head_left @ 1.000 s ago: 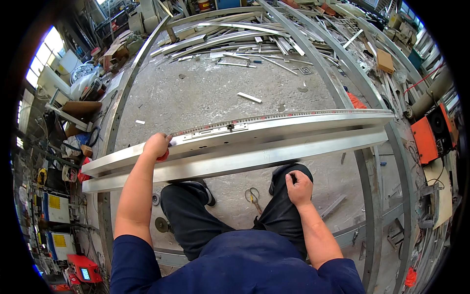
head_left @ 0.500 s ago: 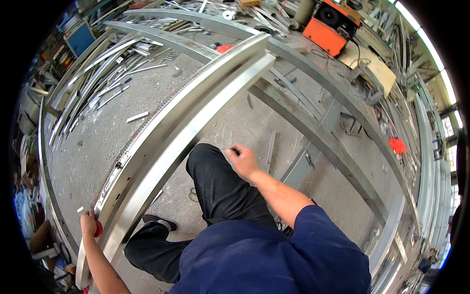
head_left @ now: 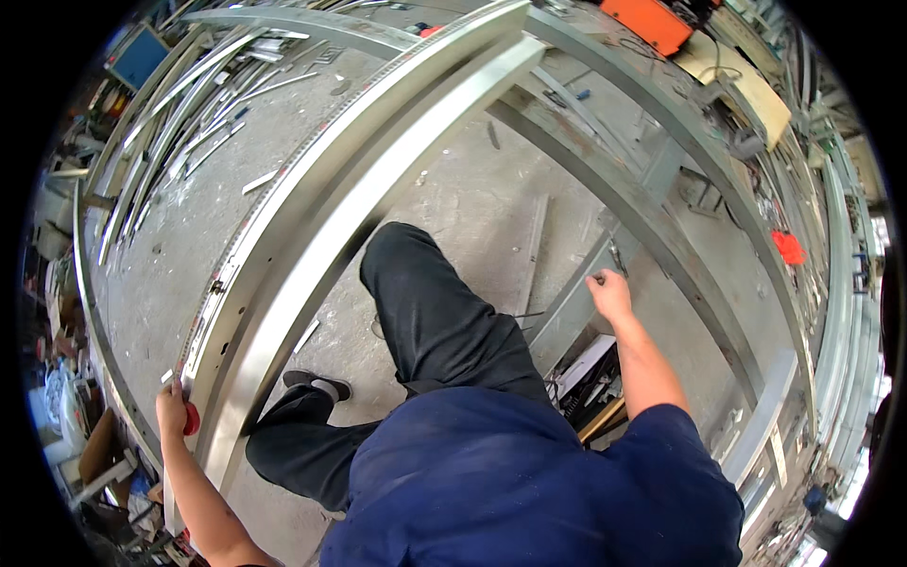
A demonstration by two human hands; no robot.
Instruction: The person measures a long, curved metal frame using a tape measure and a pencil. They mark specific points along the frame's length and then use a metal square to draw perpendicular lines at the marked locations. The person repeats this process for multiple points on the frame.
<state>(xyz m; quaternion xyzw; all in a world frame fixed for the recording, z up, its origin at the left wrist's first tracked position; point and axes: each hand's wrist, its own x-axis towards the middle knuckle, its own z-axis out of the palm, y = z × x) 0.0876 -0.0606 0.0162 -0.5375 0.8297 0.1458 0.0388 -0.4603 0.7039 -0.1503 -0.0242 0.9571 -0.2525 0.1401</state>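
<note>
My left hand (head_left: 173, 411) grips the near end of a long silver metal profile (head_left: 312, 217) at the lower left, with a small red thing (head_left: 192, 419) against the palm. A measuring strip runs along the profile's upper edge. The profile stretches away to the top middle. My right hand (head_left: 609, 293) reaches out to the right and touches a grey steel frame rail (head_left: 576, 302), fingers curled. Whether it holds something is unclear. A small dark tool (head_left: 616, 257) lies just beyond it. My black trouser leg (head_left: 425, 312) steps forward between profile and rail.
Grey steel frame beams (head_left: 661, 217) cross the concrete floor (head_left: 189, 236) on the right. Several loose metal strips (head_left: 189, 123) lie at the upper left. An orange machine (head_left: 661, 21) and a wooden board (head_left: 746, 85) sit at the top right; a red object (head_left: 789, 248) farther right.
The view has swung right, so the profile now runs diagonally. My right hand left my knee and moved out to the grey frame rail. My left hand stays on the profile's end.
</note>
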